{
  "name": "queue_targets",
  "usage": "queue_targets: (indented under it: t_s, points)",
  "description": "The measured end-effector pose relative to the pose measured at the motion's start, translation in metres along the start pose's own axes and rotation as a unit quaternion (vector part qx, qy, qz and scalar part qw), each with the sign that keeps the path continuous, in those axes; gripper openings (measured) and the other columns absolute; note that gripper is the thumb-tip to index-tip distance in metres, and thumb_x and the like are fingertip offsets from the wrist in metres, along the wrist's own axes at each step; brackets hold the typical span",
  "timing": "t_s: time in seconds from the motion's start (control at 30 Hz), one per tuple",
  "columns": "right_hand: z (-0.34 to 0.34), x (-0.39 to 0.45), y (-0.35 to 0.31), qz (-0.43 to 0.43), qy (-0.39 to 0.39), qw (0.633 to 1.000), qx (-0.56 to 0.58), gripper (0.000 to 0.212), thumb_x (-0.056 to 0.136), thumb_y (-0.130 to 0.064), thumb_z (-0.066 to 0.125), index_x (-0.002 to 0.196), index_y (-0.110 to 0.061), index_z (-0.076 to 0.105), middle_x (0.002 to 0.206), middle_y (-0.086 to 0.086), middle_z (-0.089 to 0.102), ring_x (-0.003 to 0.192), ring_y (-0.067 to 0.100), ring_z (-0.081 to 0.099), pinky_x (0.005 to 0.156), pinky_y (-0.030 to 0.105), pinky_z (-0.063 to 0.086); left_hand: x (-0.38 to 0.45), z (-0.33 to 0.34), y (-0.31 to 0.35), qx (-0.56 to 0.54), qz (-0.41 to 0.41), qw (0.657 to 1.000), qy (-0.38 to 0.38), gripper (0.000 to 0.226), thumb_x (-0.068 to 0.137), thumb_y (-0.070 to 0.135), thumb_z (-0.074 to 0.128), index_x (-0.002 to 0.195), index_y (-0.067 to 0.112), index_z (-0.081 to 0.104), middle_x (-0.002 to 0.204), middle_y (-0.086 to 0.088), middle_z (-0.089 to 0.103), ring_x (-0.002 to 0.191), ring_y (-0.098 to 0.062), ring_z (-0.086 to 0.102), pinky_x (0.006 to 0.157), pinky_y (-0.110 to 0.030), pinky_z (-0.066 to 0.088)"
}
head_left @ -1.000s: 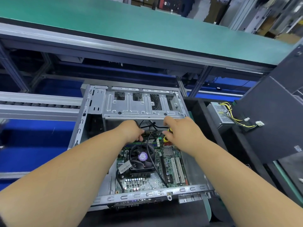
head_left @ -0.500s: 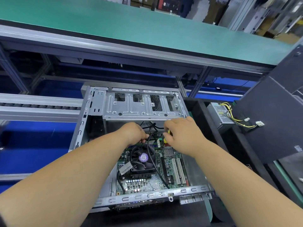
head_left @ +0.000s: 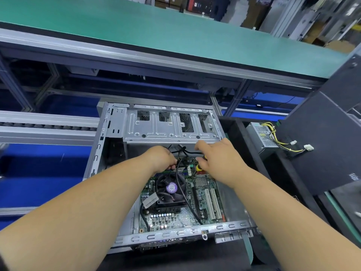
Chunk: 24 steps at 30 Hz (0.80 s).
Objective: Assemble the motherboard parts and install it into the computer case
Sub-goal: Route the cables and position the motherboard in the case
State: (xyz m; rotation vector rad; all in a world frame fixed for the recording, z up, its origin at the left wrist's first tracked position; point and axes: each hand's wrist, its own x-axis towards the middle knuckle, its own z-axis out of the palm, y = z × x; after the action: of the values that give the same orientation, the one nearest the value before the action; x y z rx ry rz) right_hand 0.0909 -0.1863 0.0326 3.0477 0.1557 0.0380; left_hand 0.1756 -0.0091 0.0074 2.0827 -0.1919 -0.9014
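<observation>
The open metal computer case (head_left: pixel 109 133) lies on its side before me. A green motherboard (head_left: pixel 175 218) sits inside it, with a black CPU fan (head_left: pixel 171 189) bearing a purple sticker. My left hand (head_left: pixel 160 157) is curled at the board's far edge, pinching a black cable (head_left: pixel 180 184) that runs down across the fan. My right hand (head_left: pixel 216 159) holds a small tool with a yellow-and-black handle (head_left: pixel 199 167) at the board's far right corner, its index finger stretched toward the drive cage (head_left: pixel 172 124).
A grey power supply (head_left: pixel 261 135) with yellow wires and white plugs sits to the right. A dark panel (head_left: pixel 324 141) leans at the right. Behind the case runs a green conveyor belt (head_left: pixel 156 30); a roller track (head_left: pixel 46 127) lies left.
Both hands have stayed at the board's far edge. The right hand has shifted slightly and its index finger now stretches out toward the drive cage.
</observation>
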Motion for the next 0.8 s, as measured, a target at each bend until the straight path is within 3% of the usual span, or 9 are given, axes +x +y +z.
queue_targets:
  t_s: [0.1,0.2,0.3,0.37,0.43,0.5,0.67,0.8]
  points:
    - [-0.0006,-0.0012,-0.0014,0.026,-0.011,0.999,-0.043,0.031,0.102,-0.049,0.036,0.096,-0.023,0.052,0.074,-0.005,0.061,0.075,0.023,0.057,0.089,0.037,0.029,0.0014,-0.0009,-0.0030,0.013,0.015,1.000,0.016,0.013,0.089,0.010,0.065,0.096,0.002,0.072,0.088,-0.010,0.069,0.079,-0.020,0.056,0.085,-0.033,0.051]
    - [-0.0029,-0.0022,-0.0002,0.022,-0.022,0.999,0.011,0.018,0.095,-0.039,0.043,0.100,-0.022,0.048,0.081,-0.006,0.059,0.079,0.022,0.055,0.092,0.038,0.031,0.0014,-0.0014,-0.0052,0.009,0.021,1.000,0.021,0.011,0.085,0.012,0.069,0.094,0.006,0.073,0.093,-0.008,0.070,0.087,-0.020,0.060,0.082,-0.028,0.048]
    - [-0.0051,-0.0013,0.0022,0.002,-0.038,0.999,0.016,0.012,0.094,-0.031,0.048,0.101,-0.021,0.049,0.085,-0.006,0.058,0.082,0.023,0.053,0.092,0.037,0.028,0.0023,-0.0005,-0.0043,0.016,0.012,1.000,0.022,0.017,0.086,0.015,0.068,0.096,0.003,0.073,0.099,-0.013,0.071,0.086,-0.024,0.060,0.086,-0.034,0.051]
    - [-0.0050,0.0003,0.0025,0.016,-0.043,0.999,0.000,0.020,0.099,-0.039,0.048,0.101,-0.019,0.052,0.081,-0.006,0.057,0.077,0.023,0.051,0.095,0.037,0.027,0.0041,-0.0001,-0.0043,-0.020,0.001,1.000,0.016,0.019,0.088,0.011,0.063,0.098,-0.003,0.072,0.093,-0.018,0.071,0.070,-0.021,0.055,0.078,-0.036,0.052]
    - [-0.0043,0.0023,0.0006,0.042,-0.046,0.998,-0.023,0.032,0.099,-0.050,0.046,0.100,-0.019,0.053,0.072,-0.006,0.055,0.068,0.022,0.046,0.096,0.036,0.027,0.0049,-0.0005,-0.0041,-0.053,-0.013,0.998,0.013,0.019,0.090,0.009,0.060,0.097,-0.004,0.072,0.084,-0.012,0.068,0.059,-0.015,0.049,0.062,-0.028,0.045]
    - [-0.0039,0.0030,-0.0019,0.048,-0.043,0.997,-0.050,0.038,0.099,-0.057,0.042,0.097,-0.020,0.051,0.067,-0.005,0.053,0.067,0.024,0.047,0.096,0.037,0.029,0.0055,-0.0007,-0.0045,-0.061,-0.016,0.998,0.014,0.019,0.091,0.009,0.058,0.096,-0.004,0.071,0.083,-0.010,0.066,0.056,-0.014,0.047,0.060,-0.025,0.040]
    - [-0.0055,-0.0007,-0.0013,0.005,-0.034,0.999,0.037,0.014,0.097,-0.032,0.049,0.102,-0.020,0.047,0.087,-0.007,0.055,0.088,0.024,0.055,0.094,0.038,0.027,0.0066,0.0001,-0.0077,-0.057,-0.003,0.998,0.009,0.016,0.091,0.012,0.060,0.079,0.004,0.066,0.073,-0.009,0.060,0.057,-0.016,0.044,0.058,-0.025,0.037]
    - [-0.0046,0.0008,-0.0015,0.039,-0.028,0.999,0.002,0.031,0.098,-0.050,0.049,0.093,-0.019,0.045,0.064,-0.008,0.045,0.070,0.023,0.045,0.085,0.030,0.024,0.0097,0.0000,-0.0103,-0.076,-0.007,0.997,0.004,0.022,0.092,0.016,0.062,0.072,0.007,0.064,0.065,-0.004,0.056,0.052,-0.013,0.042,0.050,-0.022,0.033]
